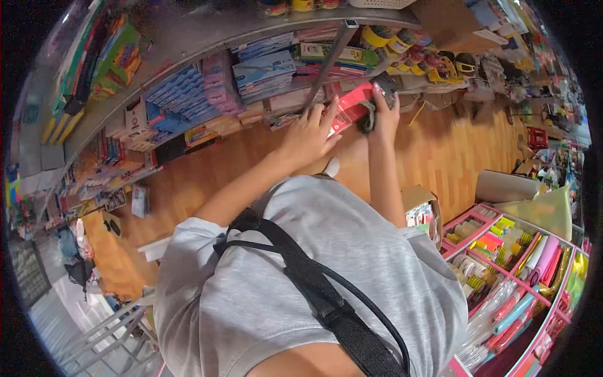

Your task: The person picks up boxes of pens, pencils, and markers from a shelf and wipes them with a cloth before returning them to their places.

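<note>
Looks like a shop, probably for stationery or craft supplies.
Has long shelves (182, 44) stacked with matching blue packets (176, 94), plus a pink-framed rack (490, 266) divided into compartments, full of small rolls (468, 264) and colourful rolled sheets (545, 261).

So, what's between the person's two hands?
A red packet and a dark strip I can't identify lie between the left hand and right hand, as the head view shows.

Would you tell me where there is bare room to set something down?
The wooden floor shows bare between the right forearm and the pink-framed bins, and between the left forearm and the stacked packs. The grey upper shelf has a bare stretch left of the yellow tubs. Bins and stacked packs are crowded.
</note>
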A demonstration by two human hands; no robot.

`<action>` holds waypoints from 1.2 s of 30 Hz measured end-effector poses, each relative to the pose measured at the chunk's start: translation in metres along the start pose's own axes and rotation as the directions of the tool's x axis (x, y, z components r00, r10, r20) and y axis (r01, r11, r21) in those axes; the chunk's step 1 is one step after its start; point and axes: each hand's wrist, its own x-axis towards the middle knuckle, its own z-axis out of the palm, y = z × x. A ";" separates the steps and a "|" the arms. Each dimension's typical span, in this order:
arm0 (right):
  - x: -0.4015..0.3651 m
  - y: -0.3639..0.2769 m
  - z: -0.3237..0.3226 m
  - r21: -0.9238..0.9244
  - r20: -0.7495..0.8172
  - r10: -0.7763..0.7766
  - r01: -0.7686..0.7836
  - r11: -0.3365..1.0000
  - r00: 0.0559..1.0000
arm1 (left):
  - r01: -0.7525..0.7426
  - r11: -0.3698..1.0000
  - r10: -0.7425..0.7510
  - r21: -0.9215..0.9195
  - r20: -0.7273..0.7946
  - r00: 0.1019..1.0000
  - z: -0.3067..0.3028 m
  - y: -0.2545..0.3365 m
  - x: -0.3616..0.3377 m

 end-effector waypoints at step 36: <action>-0.071 0.036 0.036 -0.480 0.749 -0.492 0.875 0.059 0.444 | 0.356 0.581 -0.114 -0.732 0.360 0.926 -0.004 -0.048 -0.030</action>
